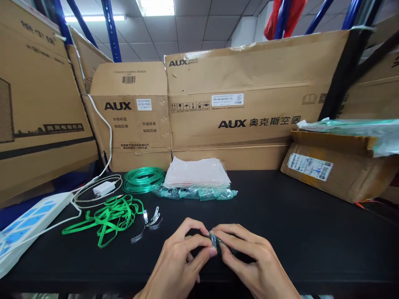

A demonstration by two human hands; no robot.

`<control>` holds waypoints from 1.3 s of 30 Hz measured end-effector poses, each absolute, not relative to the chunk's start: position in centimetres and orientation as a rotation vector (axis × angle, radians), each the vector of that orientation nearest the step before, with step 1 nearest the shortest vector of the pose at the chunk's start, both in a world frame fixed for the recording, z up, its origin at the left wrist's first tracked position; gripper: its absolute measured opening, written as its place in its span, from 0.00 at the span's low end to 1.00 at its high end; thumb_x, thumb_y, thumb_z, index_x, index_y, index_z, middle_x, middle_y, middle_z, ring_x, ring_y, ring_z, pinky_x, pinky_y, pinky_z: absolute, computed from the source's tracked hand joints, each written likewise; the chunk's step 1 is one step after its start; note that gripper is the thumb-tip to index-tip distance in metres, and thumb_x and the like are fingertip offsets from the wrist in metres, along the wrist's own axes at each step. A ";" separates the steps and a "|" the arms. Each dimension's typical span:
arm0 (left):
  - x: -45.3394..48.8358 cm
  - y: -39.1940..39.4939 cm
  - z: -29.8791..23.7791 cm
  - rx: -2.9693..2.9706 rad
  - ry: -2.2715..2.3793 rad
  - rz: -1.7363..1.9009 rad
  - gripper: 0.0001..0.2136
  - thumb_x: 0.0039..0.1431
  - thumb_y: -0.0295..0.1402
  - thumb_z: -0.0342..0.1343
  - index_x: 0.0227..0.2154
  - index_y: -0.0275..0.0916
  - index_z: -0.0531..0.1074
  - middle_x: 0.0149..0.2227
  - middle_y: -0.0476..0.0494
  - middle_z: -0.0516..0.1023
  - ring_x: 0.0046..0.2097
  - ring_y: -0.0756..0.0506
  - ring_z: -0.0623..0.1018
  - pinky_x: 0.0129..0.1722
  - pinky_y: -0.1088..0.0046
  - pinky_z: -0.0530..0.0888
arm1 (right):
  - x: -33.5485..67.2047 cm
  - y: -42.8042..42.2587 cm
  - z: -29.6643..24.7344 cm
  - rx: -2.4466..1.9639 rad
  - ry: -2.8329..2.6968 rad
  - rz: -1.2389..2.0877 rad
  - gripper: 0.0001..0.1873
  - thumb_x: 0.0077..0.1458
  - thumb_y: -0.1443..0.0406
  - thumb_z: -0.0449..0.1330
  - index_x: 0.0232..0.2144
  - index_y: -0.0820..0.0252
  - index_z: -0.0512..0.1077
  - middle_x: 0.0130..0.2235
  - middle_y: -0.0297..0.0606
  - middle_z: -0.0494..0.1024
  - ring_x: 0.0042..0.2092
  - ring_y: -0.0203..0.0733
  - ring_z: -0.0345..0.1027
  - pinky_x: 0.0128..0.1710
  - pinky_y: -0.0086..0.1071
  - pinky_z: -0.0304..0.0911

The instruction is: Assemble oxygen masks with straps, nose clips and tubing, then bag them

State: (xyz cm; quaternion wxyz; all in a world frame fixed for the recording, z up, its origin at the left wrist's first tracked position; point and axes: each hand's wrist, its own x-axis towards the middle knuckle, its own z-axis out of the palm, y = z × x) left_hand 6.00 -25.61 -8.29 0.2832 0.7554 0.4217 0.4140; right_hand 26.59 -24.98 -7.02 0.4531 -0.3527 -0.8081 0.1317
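metal clip (213, 240) is pinched by left hand (181, 259) and right hand (251, 257) together | well in front of bag stack (197, 172) | risk: clip may be dropped, being held by fingertips only

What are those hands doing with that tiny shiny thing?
A person pinches a small metal strip between the fingertips of the left hand and the right hand, just above the black table. Other loose metal strips lie to the left, beside a tangle of green elastic straps. Behind them sit a coil of green tubing and a stack of clear plastic bags, with AUX cardboard boxes along the back.
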 end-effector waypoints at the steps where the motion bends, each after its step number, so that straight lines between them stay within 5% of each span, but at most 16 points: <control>1: 6.0 -25.6 -8.2 2.013 1.127 1.110 0.11 0.70 0.39 0.58 0.38 0.42 0.83 0.51 0.43 0.74 0.19 0.60 0.73 0.18 0.85 0.73 | 26.6 -25.0 -7.1 -0.869 -1.990 0.315 0.15 0.65 0.69 0.62 0.47 0.48 0.85 0.46 0.39 0.87 0.44 0.45 0.84 0.47 0.34 0.79; 8: 6.2 -25.7 -7.2 2.037 1.122 1.174 0.11 0.69 0.37 0.58 0.34 0.42 0.84 0.49 0.40 0.75 0.42 0.46 0.83 0.35 0.79 0.81 | 26.2 -25.1 -7.4 -0.905 -1.928 0.173 0.16 0.65 0.70 0.61 0.51 0.54 0.82 0.49 0.44 0.84 0.48 0.47 0.83 0.49 0.33 0.79; 13: 6.1 -25.5 -7.6 1.960 1.214 1.252 0.07 0.65 0.37 0.63 0.32 0.41 0.77 0.48 0.42 0.75 0.41 0.46 0.81 0.31 0.78 0.80 | 26.7 -25.0 -7.8 -0.903 -2.005 0.171 0.19 0.67 0.69 0.60 0.58 0.51 0.78 0.57 0.43 0.79 0.56 0.46 0.79 0.56 0.33 0.75; 19: 6.1 -25.2 -8.4 1.924 1.252 1.218 0.08 0.63 0.31 0.63 0.43 0.44 0.73 0.38 0.50 0.76 0.35 0.47 0.77 0.32 0.75 0.75 | 27.4 -24.7 -7.7 -0.907 -2.025 0.339 0.24 0.67 0.70 0.61 0.60 0.40 0.72 0.59 0.36 0.73 0.60 0.42 0.74 0.59 0.33 0.71; 27: 5.7 -25.2 -8.5 2.140 1.259 1.235 0.27 0.62 0.25 0.64 0.61 0.52 0.67 0.50 0.48 0.76 0.40 0.46 0.76 0.36 0.72 0.74 | 27.3 -24.6 -8.0 -0.965 -1.923 0.439 0.32 0.57 0.76 0.68 0.55 0.36 0.71 0.59 0.31 0.72 0.63 0.45 0.70 0.62 0.38 0.68; 32: 6.0 -25.5 -7.7 2.211 1.201 1.124 0.07 0.70 0.25 0.57 0.45 0.45 0.74 0.45 0.48 0.78 0.44 0.44 0.76 0.46 0.68 0.72 | 27.2 -24.5 -8.2 -0.949 -1.940 0.416 0.36 0.51 0.78 0.73 0.53 0.37 0.71 0.58 0.30 0.71 0.61 0.43 0.72 0.61 0.34 0.68; 39: 5.9 -25.4 -7.9 2.208 1.237 1.099 0.10 0.67 0.20 0.60 0.35 0.42 0.69 0.41 0.51 0.75 0.42 0.46 0.75 0.43 0.72 0.68 | 27.3 -24.9 -8.0 -0.900 -2.027 0.433 0.33 0.57 0.77 0.69 0.55 0.37 0.67 0.59 0.30 0.71 0.60 0.40 0.72 0.59 0.30 0.69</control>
